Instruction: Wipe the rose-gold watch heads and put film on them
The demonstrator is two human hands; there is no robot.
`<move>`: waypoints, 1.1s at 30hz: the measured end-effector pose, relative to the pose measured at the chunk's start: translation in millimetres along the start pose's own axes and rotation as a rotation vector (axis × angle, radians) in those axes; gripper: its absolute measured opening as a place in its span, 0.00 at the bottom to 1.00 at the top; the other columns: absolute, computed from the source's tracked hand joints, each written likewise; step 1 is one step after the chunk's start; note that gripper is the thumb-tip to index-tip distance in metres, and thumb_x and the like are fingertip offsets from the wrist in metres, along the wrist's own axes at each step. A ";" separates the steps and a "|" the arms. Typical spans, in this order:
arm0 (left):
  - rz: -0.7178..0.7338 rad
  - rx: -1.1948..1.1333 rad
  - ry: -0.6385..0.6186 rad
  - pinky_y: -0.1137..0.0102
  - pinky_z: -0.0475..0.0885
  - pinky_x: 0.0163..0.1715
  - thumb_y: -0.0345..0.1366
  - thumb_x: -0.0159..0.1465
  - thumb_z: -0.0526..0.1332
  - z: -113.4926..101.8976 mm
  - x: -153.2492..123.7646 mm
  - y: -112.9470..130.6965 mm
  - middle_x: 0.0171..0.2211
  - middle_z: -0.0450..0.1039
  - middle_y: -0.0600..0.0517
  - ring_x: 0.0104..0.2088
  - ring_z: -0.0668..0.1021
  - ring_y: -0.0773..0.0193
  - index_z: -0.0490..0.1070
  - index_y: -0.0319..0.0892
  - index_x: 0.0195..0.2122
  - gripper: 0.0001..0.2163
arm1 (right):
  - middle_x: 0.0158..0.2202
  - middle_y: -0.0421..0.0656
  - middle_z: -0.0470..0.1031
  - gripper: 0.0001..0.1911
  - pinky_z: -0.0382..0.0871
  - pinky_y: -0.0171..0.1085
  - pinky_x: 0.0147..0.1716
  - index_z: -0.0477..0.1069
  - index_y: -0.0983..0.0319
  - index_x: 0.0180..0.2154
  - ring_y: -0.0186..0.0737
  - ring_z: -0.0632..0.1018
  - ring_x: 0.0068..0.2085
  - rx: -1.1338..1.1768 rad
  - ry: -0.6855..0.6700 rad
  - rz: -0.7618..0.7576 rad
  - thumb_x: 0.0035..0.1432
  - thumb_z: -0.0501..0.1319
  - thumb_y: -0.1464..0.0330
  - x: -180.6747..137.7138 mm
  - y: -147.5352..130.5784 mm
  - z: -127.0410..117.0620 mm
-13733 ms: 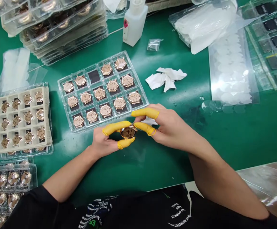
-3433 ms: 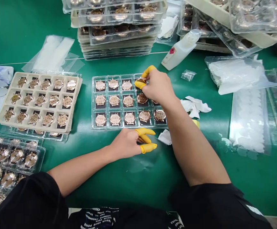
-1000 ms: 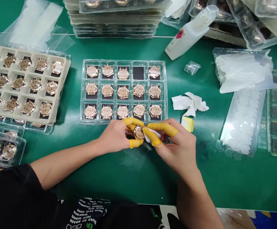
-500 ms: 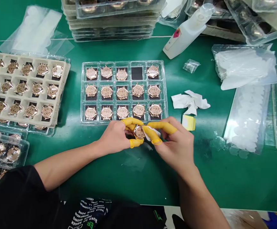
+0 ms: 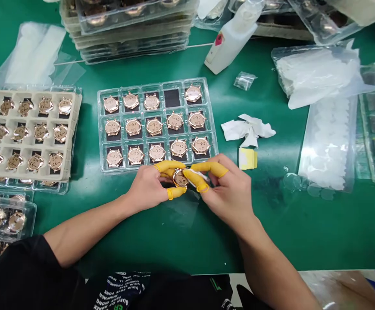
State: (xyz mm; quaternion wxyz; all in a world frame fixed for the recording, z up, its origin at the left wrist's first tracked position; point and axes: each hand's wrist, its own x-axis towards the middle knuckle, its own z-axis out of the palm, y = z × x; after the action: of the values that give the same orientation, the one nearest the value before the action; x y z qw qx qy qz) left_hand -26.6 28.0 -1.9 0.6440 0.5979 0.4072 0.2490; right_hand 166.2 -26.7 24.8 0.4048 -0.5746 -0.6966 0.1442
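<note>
My left hand point(image 5: 150, 187), with yellow finger cots, pinches a rose-gold watch case point(image 5: 179, 178) just in front of a clear plastic tray point(image 5: 157, 86). My right hand point(image 5: 231, 193), also in yellow cots, presses a small white wipe point(image 5: 198, 175) against the case's right side. The tray holds several more watch cases point(image 5: 155, 126) in rows; one cell point(image 5: 172, 98) in its back row shows only a black pad.
A beige tray point(image 5: 26, 131) of watch cases sits at the left, with clear trays point(image 5: 3, 219) below it. Stacked trays point(image 5: 129, 30) and a white bottle point(image 5: 228, 41) stand at the back. Crumpled wipes point(image 5: 247, 128), a yellow-edged pad point(image 5: 248, 158) and bags of white discs point(image 5: 328, 137) lie to the right.
Both hands stay together on the watch case, the right still rubbing it with the wipe. The view has shifted slightly, so the trays sit a little further left and lower.
</note>
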 end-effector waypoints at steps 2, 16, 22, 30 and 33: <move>-0.001 -0.012 0.006 0.66 0.87 0.47 0.35 0.54 0.76 -0.1 -0.1 0.5 0.40 0.87 0.52 0.38 0.89 0.61 0.81 0.43 0.52 0.23 | 0.31 0.40 0.72 0.04 0.65 0.34 0.26 0.77 0.59 0.40 0.33 0.74 0.30 0.026 -0.019 0.000 0.65 0.67 0.74 -0.8 -0.1 1.0; 0.021 -0.033 0.043 0.66 0.88 0.46 0.34 0.54 0.76 0.0 -0.5 -3.0 0.41 0.88 0.50 0.39 0.89 0.60 0.82 0.43 0.52 0.23 | 0.31 0.40 0.72 0.02 0.66 0.35 0.27 0.78 0.59 0.38 0.34 0.74 0.30 0.017 0.052 0.009 0.65 0.68 0.72 -3.1 -0.4 12.3; 0.044 -0.055 0.040 0.66 0.89 0.45 0.34 0.53 0.77 0.0 -0.9 -1.9 0.41 0.88 0.48 0.39 0.90 0.58 0.82 0.41 0.51 0.23 | 0.33 0.41 0.74 0.01 0.63 0.38 0.29 0.79 0.58 0.38 0.37 0.74 0.32 -0.124 0.106 0.124 0.66 0.67 0.69 -2.4 13.5 0.2; 0.342 0.070 0.121 0.68 0.89 0.43 0.36 0.55 0.78 1.1 -2.0 -2.8 0.39 0.88 0.50 0.37 0.89 0.61 0.83 0.41 0.48 0.19 | 0.50 0.46 0.80 0.16 0.72 0.46 0.46 0.77 0.52 0.53 0.49 0.78 0.50 0.010 -0.138 0.152 0.65 0.69 0.60 -3.1 31.9 -50.7; 0.410 0.103 0.117 0.70 0.88 0.42 0.35 0.56 0.78 0.3 -1.4 -2.9 0.39 0.88 0.50 0.35 0.88 0.63 0.83 0.41 0.48 0.18 | 0.42 0.43 0.83 0.13 0.73 0.43 0.43 0.76 0.54 0.51 0.46 0.80 0.46 0.118 -0.222 0.208 0.65 0.69 0.64 -1.2 24.8 -41.2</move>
State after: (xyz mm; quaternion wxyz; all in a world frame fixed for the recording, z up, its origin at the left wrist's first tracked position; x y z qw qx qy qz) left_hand -27.5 26.3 -4.4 0.5237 0.6848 0.3259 0.3881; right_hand 213.2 -31.3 33.8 0.3410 -0.5993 -0.6643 0.2886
